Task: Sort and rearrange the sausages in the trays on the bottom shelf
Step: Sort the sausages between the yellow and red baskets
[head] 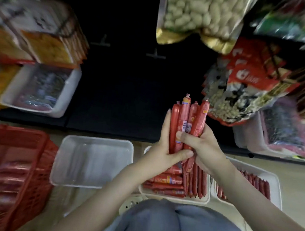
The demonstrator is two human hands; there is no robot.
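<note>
A bundle of several red sausages [188,117] stands upright in the middle of the view, above the floor trays. My left hand [165,152] wraps its left side and lower end. My right hand [201,144] grips it from the right, thumb across the front. Below them a white tray [175,197] holds more red sausages, some lying crosswise, some lengthwise. A second white tray [275,181] with thin sausages sits to its right, partly hidden by my right forearm. An empty white tray [91,161] lies on the floor to the left.
A red plastic basket [12,167] with red packs stands at far left. On the dark bottom shelf sit white trays of packets at left [38,89] and right [276,134]. Hanging snack bags [244,81] crowd above the right side. My knees fill the bottom edge.
</note>
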